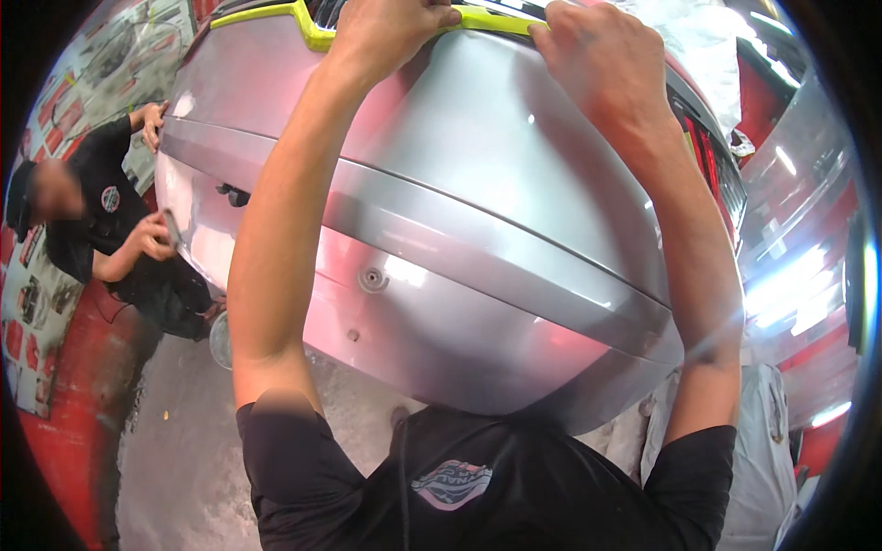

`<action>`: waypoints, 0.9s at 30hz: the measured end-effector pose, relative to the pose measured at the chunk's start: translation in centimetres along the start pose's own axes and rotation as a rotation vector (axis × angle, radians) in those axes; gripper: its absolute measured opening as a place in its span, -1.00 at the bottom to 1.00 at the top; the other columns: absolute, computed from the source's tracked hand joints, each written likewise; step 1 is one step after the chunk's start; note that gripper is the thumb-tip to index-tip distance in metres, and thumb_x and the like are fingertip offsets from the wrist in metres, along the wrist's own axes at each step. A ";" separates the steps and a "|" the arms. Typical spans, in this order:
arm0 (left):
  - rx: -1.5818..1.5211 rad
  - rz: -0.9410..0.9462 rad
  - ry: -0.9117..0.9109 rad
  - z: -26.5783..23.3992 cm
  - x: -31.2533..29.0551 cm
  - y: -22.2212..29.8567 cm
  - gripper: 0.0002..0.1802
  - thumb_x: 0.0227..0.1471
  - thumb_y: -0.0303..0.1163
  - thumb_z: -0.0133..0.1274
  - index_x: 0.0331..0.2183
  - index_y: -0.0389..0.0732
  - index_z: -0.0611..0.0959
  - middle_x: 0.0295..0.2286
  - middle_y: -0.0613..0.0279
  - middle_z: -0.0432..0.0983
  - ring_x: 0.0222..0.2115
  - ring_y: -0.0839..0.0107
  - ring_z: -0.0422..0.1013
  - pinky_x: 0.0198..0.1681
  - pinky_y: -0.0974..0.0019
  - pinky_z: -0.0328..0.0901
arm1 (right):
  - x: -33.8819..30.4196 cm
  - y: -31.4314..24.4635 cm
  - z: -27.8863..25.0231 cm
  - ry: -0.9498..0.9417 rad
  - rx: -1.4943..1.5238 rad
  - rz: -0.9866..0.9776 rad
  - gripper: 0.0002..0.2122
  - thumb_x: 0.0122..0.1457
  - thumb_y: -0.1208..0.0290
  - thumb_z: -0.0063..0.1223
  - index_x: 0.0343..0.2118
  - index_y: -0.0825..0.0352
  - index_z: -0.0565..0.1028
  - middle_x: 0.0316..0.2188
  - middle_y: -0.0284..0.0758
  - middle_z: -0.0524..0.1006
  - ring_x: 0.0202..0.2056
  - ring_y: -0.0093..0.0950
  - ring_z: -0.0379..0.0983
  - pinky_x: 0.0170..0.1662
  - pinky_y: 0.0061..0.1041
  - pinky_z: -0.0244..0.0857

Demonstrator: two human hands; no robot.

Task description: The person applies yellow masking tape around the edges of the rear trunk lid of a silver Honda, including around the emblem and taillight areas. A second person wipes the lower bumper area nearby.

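- Bright yellow-green masking tape [497, 20] lies along the upper edge of the silver-grey painted car panel [478, 101], spanning between the hands; leftward it turns a sharp bend and runs on.
- The left stretch looks done, judging by its lie; the part between the hands seems the one being worked. Beyond the right hand, nothing shows whether tape continues.
- The left hand [390, 37] has bent fingers, thumb against the tape; the right hand [602, 60] curls, thumb at the tape. Whether either pinches it, one cannot tell.
- The panel's lower edge sits close to the torso; a co-worker [101, 207] crouches beside its left end.
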State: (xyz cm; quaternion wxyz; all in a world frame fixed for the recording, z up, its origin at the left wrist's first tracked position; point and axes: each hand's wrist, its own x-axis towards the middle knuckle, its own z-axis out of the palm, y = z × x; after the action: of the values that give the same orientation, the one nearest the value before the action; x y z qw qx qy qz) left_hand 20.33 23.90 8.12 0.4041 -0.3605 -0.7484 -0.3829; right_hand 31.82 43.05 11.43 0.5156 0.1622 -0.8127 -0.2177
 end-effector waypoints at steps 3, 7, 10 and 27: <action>-0.038 0.034 0.059 0.3 -0.6 -0.4 -0.75 -0.10 -0.34 0.29 -0.41 -0.35 0.74 -0.47 -0.13 0.63 -0.43 0.02 0.56 -0.25 0.08 0.42 | 0.3 -0.3 -0.1 0.007 -0.016 0.001 -0.84 0.02 0.46 0.16 -0.62 0.42 0.58 -0.50 -0.13 0.54 -0.44 -0.19 0.55 -0.31 -0.20 0.44; -0.041 -0.032 0.017 0.0 -0.6 0.3 -0.76 -0.09 -0.32 0.31 -0.42 -0.33 0.75 -0.47 -0.07 0.64 -0.42 0.07 0.57 -0.24 0.10 0.42 | 0.3 -0.6 -0.5 0.006 -0.003 0.007 -0.83 0.02 0.47 0.15 -0.63 0.43 0.57 -0.50 -0.14 0.54 -0.43 -0.19 0.55 -0.30 -0.21 0.44; -0.016 -0.040 0.014 0.1 -0.7 0.4 -0.74 -0.08 -0.30 0.31 -0.43 -0.34 0.75 -0.46 -0.06 0.64 -0.41 0.09 0.57 -0.24 0.10 0.42 | 0.2 -0.6 -0.4 0.016 -0.029 -0.014 -0.82 0.03 0.47 0.14 -0.63 0.43 0.57 -0.51 -0.14 0.54 -0.43 -0.19 0.55 -0.30 -0.23 0.44; 0.111 0.102 0.077 0.9 -0.9 0.1 -0.71 -0.05 -0.26 0.26 -0.47 -0.35 0.69 -0.44 -0.15 0.60 -0.37 -0.08 0.55 -0.26 0.00 0.40 | -0.1 -1.0 -0.7 0.021 -0.063 -0.042 -0.82 0.02 0.45 0.14 -0.63 0.42 0.56 -0.51 -0.13 0.54 -0.41 -0.21 0.54 -0.32 -0.22 0.43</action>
State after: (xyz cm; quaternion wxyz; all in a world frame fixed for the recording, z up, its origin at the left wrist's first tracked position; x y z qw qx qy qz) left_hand 20.44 24.54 7.03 0.4706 -0.3602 -0.7332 -0.3334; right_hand 32.50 42.15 11.09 0.5243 0.1652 -0.7964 -0.2522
